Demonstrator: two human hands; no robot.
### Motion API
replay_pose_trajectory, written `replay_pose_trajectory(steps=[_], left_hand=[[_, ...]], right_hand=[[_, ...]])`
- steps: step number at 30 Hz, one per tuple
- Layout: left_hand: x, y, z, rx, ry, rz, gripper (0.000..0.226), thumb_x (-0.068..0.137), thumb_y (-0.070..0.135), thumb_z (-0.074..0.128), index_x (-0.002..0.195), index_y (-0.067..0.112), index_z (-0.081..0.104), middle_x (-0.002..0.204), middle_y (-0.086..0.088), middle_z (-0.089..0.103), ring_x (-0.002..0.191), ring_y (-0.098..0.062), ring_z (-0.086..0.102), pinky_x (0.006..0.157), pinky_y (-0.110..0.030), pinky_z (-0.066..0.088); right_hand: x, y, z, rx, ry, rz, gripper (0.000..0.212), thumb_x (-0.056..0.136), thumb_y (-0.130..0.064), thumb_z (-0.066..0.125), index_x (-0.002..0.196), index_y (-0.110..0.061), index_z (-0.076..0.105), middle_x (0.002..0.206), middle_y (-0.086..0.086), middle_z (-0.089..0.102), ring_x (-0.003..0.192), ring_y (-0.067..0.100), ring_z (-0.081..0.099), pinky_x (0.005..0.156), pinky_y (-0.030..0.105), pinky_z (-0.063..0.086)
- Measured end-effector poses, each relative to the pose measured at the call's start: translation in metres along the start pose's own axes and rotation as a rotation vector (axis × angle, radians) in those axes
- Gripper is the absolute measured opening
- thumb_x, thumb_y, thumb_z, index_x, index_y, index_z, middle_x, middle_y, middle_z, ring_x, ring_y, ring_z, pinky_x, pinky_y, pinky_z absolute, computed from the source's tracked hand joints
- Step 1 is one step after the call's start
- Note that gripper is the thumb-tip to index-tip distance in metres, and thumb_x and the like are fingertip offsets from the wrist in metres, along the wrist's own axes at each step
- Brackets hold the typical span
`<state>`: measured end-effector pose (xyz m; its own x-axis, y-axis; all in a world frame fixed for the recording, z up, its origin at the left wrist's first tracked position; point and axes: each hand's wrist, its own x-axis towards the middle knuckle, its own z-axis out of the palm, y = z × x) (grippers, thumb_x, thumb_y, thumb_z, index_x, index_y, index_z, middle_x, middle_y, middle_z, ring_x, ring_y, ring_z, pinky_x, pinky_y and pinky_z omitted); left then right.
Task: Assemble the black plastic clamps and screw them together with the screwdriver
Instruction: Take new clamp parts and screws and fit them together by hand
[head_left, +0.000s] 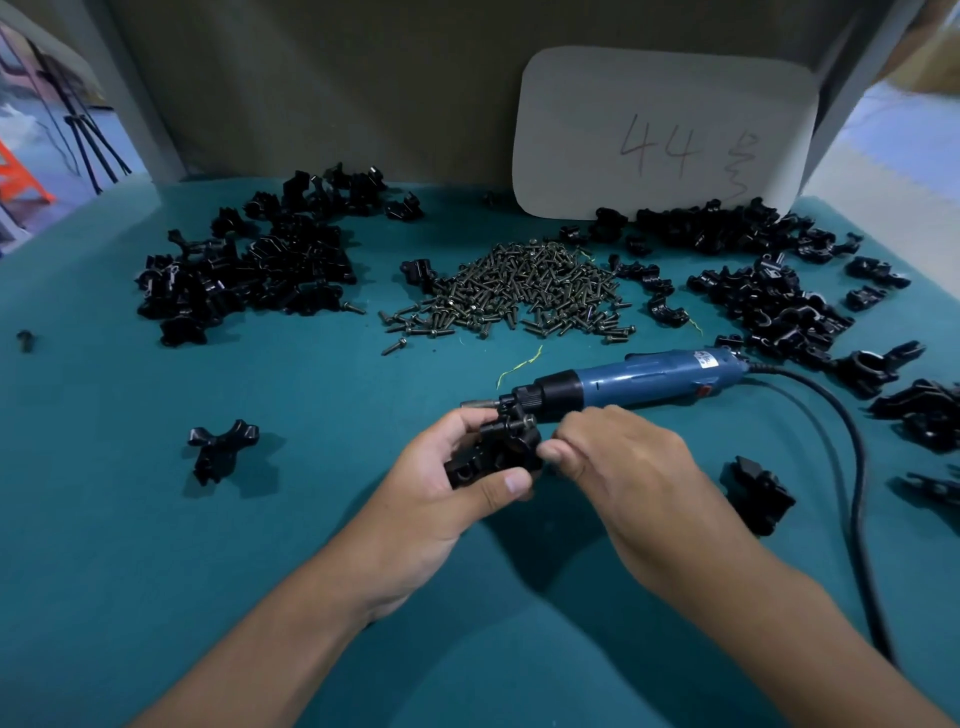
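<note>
Above the teal felt-covered table, the left hand curled thumb and fingers round a knobbly black plastic clamp, while the right hand pinched its right edge with thumb and fingertips. Just behind lay the blue cylindrical screwdriver, its black cable curving away. Farther back sat a mound of dark metal screws, flanked by heaps of glossy clamp pieces. A rounded white card leaned upright against the wall.
</note>
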<state>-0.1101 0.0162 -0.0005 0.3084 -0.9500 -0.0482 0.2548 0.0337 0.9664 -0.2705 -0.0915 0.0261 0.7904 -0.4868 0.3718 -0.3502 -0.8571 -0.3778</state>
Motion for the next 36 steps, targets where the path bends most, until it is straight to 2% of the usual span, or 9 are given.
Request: replay_pose_trajectory(steps=[3, 7, 12, 16, 22, 27, 31, 33, 36], left_hand=[[-0.002, 0.001, 0.000, -0.002, 0.009, -0.008, 0.049, 0.080, 0.009, 0.072, 0.126, 0.003, 0.058, 0.120, -0.016, 0.069, 0.106, -0.022, 0.065, 0.100, -0.038, 0.054], [-0.003, 0.002, -0.002, -0.017, 0.033, -0.028, 0.051, 0.080, 0.011, 0.072, 0.128, 0.003, 0.056, 0.120, -0.025, 0.067, 0.097, -0.029, 0.066, 0.107, -0.047, 0.046], [-0.003, 0.001, -0.002, -0.016, -0.013, -0.037, 0.049, 0.081, 0.011, 0.073, 0.127, 0.005, 0.057, 0.113, -0.014, 0.069, 0.098, -0.025, 0.067, 0.106, -0.045, 0.049], [-0.002, 0.000, -0.002, 0.002, -0.047, -0.026, 0.045, 0.083, 0.011, 0.073, 0.127, 0.007, 0.059, 0.121, -0.016, 0.068, 0.107, -0.027, 0.067, 0.103, -0.041, 0.052], [-0.002, -0.001, -0.001, -0.045, -0.066, -0.019, 0.046, 0.084, 0.010, 0.071, 0.128, 0.003, 0.057, 0.123, -0.020, 0.067, 0.108, -0.026, 0.065, 0.098, -0.037, 0.054], [-0.004, -0.001, 0.001, -0.007, -0.079, -0.017, 0.044, 0.084, 0.010, 0.071, 0.126, 0.004, 0.058, 0.112, -0.009, 0.071, 0.104, -0.023, 0.067, 0.097, -0.037, 0.054], [-0.004, 0.000, 0.002, 0.095, -0.024, 0.005, 0.049, 0.082, 0.013, 0.078, 0.125, 0.007, 0.057, 0.117, -0.017, 0.069, 0.103, -0.022, 0.067, 0.106, -0.045, 0.050], [-0.004, 0.000, 0.003, 0.143, -0.017, 0.031, 0.049, 0.080, 0.015, 0.077, 0.123, 0.009, 0.056, 0.119, -0.017, 0.068, 0.104, -0.018, 0.066, 0.104, -0.039, 0.051], [-0.005, -0.002, 0.006, 0.198, -0.034, 0.085, 0.041, 0.084, 0.016, 0.078, 0.117, 0.016, 0.054, 0.111, 0.001, 0.069, 0.099, -0.004, 0.064, 0.091, -0.021, 0.050]], right_hand=[[0.001, 0.002, -0.004, 0.004, -0.063, 0.073, 0.042, 0.103, -0.061, 0.022, 0.081, -0.032, 0.042, 0.075, -0.013, 0.045, 0.076, 0.006, 0.046, 0.060, 0.027, 0.036], [-0.002, 0.006, -0.011, 0.056, -0.105, 0.023, 0.022, 0.102, -0.053, 0.038, 0.105, -0.035, 0.051, 0.099, -0.022, 0.047, 0.093, -0.003, 0.048, 0.080, 0.014, 0.038], [0.001, -0.001, -0.009, 0.035, -0.121, -0.039, 0.026, 0.106, -0.046, 0.031, 0.089, -0.029, 0.042, 0.088, -0.013, 0.040, 0.080, 0.006, 0.041, 0.070, 0.026, 0.037], [0.001, -0.004, -0.008, -0.036, -0.163, 0.067, 0.039, 0.101, -0.059, 0.014, 0.077, -0.034, 0.032, 0.075, -0.012, 0.044, 0.072, 0.012, 0.041, 0.059, 0.036, 0.034], [-0.001, -0.002, -0.017, -0.086, -0.184, -0.035, 0.024, 0.103, -0.053, 0.022, 0.091, -0.038, 0.036, 0.087, -0.015, 0.043, 0.078, 0.007, 0.040, 0.063, 0.032, 0.035], [-0.001, 0.004, -0.011, -0.105, -0.172, 0.055, 0.061, 0.094, -0.072, 0.007, 0.076, -0.027, 0.045, 0.069, -0.012, 0.052, 0.070, 0.013, 0.048, 0.060, 0.037, 0.039], [-0.002, 0.008, -0.015, 0.059, 0.002, -0.001, 0.031, 0.102, -0.064, 0.031, 0.107, -0.042, 0.053, 0.095, -0.024, 0.055, 0.088, 0.001, 0.053, 0.071, 0.016, 0.038], [0.000, 0.007, -0.013, 0.145, 0.075, -0.069, 0.024, 0.102, -0.047, 0.050, 0.120, -0.034, 0.059, 0.103, -0.022, 0.058, 0.091, 0.001, 0.056, 0.077, 0.008, 0.036], [0.001, 0.004, -0.007, 0.179, 0.187, -0.125, 0.017, 0.099, -0.031, 0.061, 0.102, -0.017, 0.070, 0.091, -0.014, 0.063, 0.084, -0.003, 0.054, 0.077, 0.006, 0.035]])
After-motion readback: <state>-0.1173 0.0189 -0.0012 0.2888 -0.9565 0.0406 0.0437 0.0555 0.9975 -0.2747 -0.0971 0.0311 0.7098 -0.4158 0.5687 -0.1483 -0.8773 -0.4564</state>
